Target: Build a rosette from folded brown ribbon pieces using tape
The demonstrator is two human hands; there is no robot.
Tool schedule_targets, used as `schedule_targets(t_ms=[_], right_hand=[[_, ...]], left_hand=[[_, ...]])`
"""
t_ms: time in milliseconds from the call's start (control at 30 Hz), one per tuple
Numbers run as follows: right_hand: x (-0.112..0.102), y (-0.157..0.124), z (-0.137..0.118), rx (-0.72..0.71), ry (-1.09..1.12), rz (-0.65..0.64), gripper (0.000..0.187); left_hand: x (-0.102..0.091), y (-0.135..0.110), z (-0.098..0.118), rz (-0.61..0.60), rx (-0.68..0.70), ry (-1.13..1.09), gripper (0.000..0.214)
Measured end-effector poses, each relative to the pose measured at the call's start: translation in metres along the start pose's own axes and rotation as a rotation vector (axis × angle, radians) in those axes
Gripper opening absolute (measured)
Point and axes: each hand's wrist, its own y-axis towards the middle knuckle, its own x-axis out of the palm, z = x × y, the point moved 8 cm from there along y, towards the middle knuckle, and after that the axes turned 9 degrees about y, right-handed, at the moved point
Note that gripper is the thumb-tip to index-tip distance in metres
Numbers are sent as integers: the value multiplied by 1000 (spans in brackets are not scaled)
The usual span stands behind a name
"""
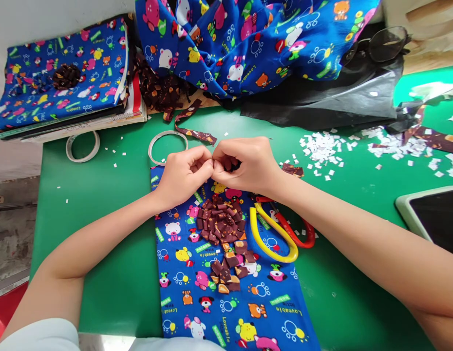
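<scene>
My left hand (186, 174) and my right hand (246, 163) meet at the fingertips above a blue cartoon-print cloth (190, 297). Both are closed in a pinch, and whatever lies between the fingers is too small or hidden to make out. Just below them on the cloth is a pile of small brown patterned fabric pieces (221, 222), with looser ones trailing toward me. Scissors with yellow and red handles (292, 253) lie to the right of the pile, partly hidden by my right forearm. A brown fabric strip (195, 134) lies beyond my hands.
Two tape rolls (83, 158) (149, 148) sit at left. White paper bits (323, 151) scatter the green table (102, 302) at right, near a phone (434, 219). Behind are bunched blue fabric (248, 44), a black plastic sheet (321, 107), glasses (387, 44) and a cloth-topped stack (98, 97).
</scene>
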Motion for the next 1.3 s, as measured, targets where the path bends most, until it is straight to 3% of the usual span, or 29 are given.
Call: schedule_targets(t_ms=[400, 833, 1300], right_hand=[[0, 1, 2, 44, -2, -9, 14], [-2, 4, 15, 214, 229, -47, 12], [-2, 5, 23, 295, 355, -50, 15]], left_hand=[[1, 0, -2, -11, -17, -15, 16], [0, -1, 2, -30, 54, 60, 19], [1, 1, -5, 5, -33, -241, 18]])
